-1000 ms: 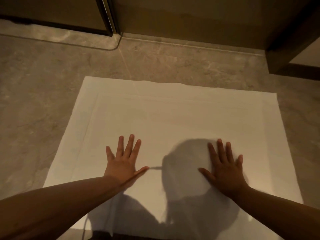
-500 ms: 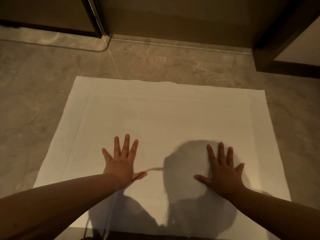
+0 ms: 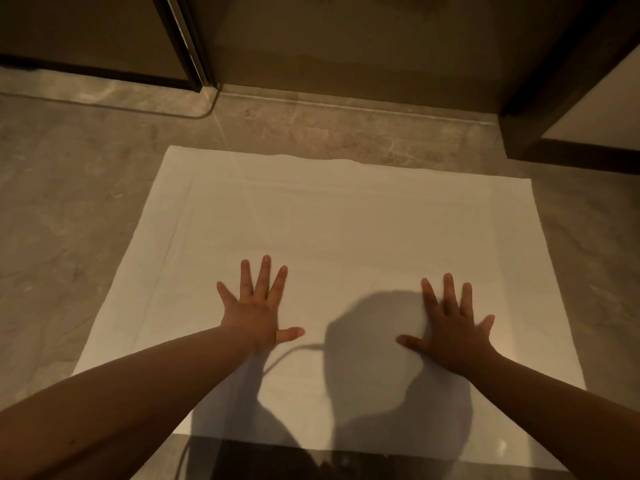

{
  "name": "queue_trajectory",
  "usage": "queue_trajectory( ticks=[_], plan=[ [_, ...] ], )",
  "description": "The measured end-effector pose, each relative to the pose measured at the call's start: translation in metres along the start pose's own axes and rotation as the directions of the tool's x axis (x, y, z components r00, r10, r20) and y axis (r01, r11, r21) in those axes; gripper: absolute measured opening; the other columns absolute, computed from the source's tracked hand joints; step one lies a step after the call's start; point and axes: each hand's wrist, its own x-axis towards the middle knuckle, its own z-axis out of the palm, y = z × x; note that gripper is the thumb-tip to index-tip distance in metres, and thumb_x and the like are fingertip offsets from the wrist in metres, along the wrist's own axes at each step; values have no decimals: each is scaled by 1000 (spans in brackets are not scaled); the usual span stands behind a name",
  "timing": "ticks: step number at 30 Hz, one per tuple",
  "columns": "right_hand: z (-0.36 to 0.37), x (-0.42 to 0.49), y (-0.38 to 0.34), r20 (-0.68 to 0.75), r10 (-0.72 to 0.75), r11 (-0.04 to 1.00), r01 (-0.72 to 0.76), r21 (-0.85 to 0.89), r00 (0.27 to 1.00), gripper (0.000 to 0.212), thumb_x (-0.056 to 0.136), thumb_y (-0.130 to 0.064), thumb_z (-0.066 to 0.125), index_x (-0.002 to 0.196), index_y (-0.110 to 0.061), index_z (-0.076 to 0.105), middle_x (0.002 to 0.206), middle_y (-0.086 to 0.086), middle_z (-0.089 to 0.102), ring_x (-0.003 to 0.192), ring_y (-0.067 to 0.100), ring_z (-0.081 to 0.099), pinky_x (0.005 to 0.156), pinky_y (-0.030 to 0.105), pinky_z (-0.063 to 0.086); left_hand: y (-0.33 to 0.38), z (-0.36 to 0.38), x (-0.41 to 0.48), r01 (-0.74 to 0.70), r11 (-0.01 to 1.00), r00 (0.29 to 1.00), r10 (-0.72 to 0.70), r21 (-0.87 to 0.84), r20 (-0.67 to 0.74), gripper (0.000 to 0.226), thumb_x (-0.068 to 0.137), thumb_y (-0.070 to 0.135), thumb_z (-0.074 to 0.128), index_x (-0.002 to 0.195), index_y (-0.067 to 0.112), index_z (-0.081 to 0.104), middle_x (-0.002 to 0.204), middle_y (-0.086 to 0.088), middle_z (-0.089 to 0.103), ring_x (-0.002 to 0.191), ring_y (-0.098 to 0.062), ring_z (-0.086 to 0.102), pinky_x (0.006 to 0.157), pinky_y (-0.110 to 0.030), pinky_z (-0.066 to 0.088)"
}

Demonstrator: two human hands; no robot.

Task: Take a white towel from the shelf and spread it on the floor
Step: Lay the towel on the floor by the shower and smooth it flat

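Note:
A white towel (image 3: 339, 233) lies flat and unfolded on the marbled stone floor (image 3: 69, 209), with a stitched border near its edges. My left hand (image 3: 254, 308) rests palm down on the towel's near left part, fingers spread. My right hand (image 3: 450, 329) presses palm down on the near right part, fingers spread too. Neither hand holds anything. A dark shadow of my head and arms falls across the towel between and below the hands.
Beyond the towel's far edge runs a wall base with a dark door frame (image 3: 187, 53) at the upper left. A dark wooden frame (image 3: 554, 98) stands at the upper right. Bare floor surrounds the towel on the left and right.
Both hands have slid slightly apart and stay flat on the towel. The view has tilted up a little, showing more of the wall.

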Motion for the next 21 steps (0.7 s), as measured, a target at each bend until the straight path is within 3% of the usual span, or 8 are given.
queue_trajectory(
  ticks=[10, 21],
  plan=[
    [-14, 22, 15, -3, 12, 1000, -12, 21, 1000, 118, 46, -99, 21, 138, -46, -28, 151, -3, -37, 139, 31, -32, 104, 73, 3, 11, -20, 21, -14, 1000, 1000, 15, -3, 10, 110, 71, 87, 22, 131, 24, -44, 140, -9, -49, 133, -43, -34, 104, -73, 7],
    [-25, 36, 21, 13, 20, 999, -20, 49, 1000, 118, 48, -97, 27, 138, -47, -28, 150, -3, -40, 137, 30, -35, 104, 72, -1, 12, -30, 38, -35, 999, 999, 35, -23, 1, 110, 70, 88, 25, 128, 27, -45, 141, -7, -49, 133, -42, -35, 104, -73, 5]
  ],
)
